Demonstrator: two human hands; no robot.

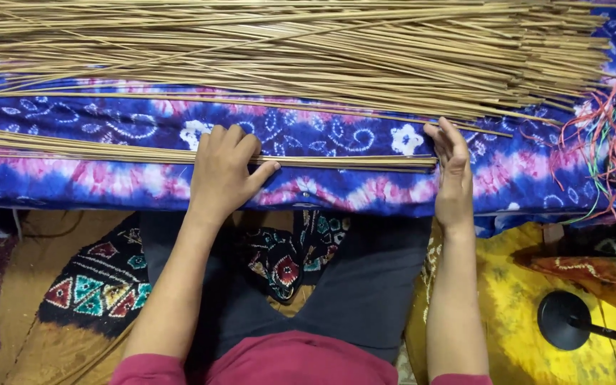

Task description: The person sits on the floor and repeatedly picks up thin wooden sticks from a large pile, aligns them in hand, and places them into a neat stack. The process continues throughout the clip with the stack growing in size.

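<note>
Spread across the whole work surface was a blue and pink tie-dye cloth (336, 135), and we sat right up against its near edge, legs tucked under. Up top lay a big loose pile of thin sticks (286, 50), running sideways from the far left almost to the right edge. Nearer to us sat a small bundle of sticks (80, 148), starting at the left border and stretching to about the middle-right. Our left hand (224, 171) pressed down flat on that bundle, fingers curled over it, thumb out, not really clenched. Our right hand (453, 171) stood on edge, open and flat, butted against the bundle's right ends. Further right were some tangled coloured strings (604, 142), and low down a round black stand base (565, 319) on yellow fabric (493, 299).
</note>
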